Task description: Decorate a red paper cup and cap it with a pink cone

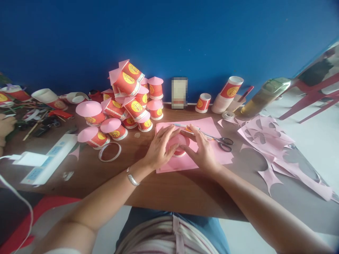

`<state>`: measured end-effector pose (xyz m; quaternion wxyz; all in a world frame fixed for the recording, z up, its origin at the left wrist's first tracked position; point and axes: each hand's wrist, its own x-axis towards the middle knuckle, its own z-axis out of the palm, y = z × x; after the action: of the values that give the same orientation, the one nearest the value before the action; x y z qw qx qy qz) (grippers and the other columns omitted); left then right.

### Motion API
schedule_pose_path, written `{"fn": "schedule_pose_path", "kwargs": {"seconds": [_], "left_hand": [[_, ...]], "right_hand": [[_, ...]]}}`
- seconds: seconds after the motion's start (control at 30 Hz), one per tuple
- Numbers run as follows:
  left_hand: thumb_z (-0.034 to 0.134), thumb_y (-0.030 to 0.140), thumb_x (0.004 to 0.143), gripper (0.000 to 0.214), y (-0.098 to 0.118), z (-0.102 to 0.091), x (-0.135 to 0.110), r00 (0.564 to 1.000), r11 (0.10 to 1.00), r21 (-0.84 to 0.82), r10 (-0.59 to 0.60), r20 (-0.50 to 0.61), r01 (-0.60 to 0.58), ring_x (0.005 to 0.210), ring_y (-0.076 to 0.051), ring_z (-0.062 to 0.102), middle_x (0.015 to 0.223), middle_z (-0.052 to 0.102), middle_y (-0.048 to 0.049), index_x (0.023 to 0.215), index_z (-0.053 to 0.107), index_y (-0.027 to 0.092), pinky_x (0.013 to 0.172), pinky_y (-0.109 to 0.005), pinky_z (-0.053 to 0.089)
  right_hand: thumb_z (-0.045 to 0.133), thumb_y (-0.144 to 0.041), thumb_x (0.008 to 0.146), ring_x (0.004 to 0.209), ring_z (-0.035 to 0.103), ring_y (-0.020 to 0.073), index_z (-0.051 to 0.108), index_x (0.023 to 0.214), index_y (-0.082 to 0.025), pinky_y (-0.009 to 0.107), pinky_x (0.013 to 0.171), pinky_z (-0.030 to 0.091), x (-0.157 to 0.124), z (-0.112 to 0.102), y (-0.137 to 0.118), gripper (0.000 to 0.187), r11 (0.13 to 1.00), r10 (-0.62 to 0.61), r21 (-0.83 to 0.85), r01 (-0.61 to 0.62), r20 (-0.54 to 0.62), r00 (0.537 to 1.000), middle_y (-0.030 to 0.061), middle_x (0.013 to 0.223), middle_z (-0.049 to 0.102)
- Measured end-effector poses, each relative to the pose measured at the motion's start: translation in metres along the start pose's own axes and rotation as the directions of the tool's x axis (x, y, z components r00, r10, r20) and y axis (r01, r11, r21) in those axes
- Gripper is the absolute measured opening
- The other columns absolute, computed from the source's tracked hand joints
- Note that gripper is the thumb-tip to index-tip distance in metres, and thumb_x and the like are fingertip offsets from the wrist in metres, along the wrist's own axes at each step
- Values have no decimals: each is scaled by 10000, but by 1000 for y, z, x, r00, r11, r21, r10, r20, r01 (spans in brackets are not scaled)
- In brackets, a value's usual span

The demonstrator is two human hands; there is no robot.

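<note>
Both my hands rest on a pink paper cone (pixel 178 143) that sits as a roof on a red paper cup (pixel 180 153), mostly hidden beneath. My left hand (pixel 161 146) lies along the cone's left side, fingers stretched out and thumb on the paper. From the right, my right hand (pixel 201 151) touches it, with fingers extended and thumb apart. Under the cup lie pink paper sheets (pixel 212 128). Scissors (pixel 224 143) with dark handles and a pen (pixel 182 126) lie on the sheets just beyond my fingers.
Several cone-topped cups (pixel 129 109) are piled at left, near a tape ring (pixel 109 152) and a power strip (pixel 50 158). Pink scraps (pixel 267 137) spread at right, below a bottle (pixel 265 95) and stacked cups (pixel 227 93). Another person's hand (pixel 5 128) shows at the left edge.
</note>
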<state>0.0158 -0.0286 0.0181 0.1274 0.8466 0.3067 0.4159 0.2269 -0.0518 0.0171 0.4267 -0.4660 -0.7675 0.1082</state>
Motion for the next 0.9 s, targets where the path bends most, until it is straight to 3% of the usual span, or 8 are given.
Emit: {"fn": "schedule_pose_path", "kwargs": {"seconds": [0.37,0.7,0.8,0.9], "left_hand": [[555,355,1046,663,-1,-4,1,998,997,82,-18,58,13,1470,-295,531,1425,679,-141,1630,263,246,1241,-565,398],[558,371,1041,692,1,-8,1,996,988,151,-1,84,-12,1481,-297,512,1444,669,-125,1647,249,244,1279,-586,350],[571,381,1033,669,1,-8,1,997,993,114,-21,80,12,1478,-301,517,1446,668,-123,1631,297,258,1291,-592,327],[579,383,1031,636,3,-7,2,993,993,-63,-90,80,95,1473,-291,527,1485,636,-140,1608,345,255,1268,-554,383]], "right_hand": [[595,-563,1004,1356,622,372,295,1634,-234,646,1124,505,-2,2,8,771,989,-58,-138,55,-20,998,165,1400,691],[620,-493,1010,1357,622,365,226,1660,-232,645,1125,512,-3,3,10,803,978,-144,-161,134,-54,988,147,1350,727],[625,-507,1002,1374,607,375,253,1653,-233,663,1137,494,-4,2,9,798,984,-109,-145,102,-37,993,156,1365,717],[603,-515,1014,1389,599,356,266,1643,-246,654,1143,489,-4,2,7,763,997,-59,-40,58,-21,998,165,1427,676]]}}
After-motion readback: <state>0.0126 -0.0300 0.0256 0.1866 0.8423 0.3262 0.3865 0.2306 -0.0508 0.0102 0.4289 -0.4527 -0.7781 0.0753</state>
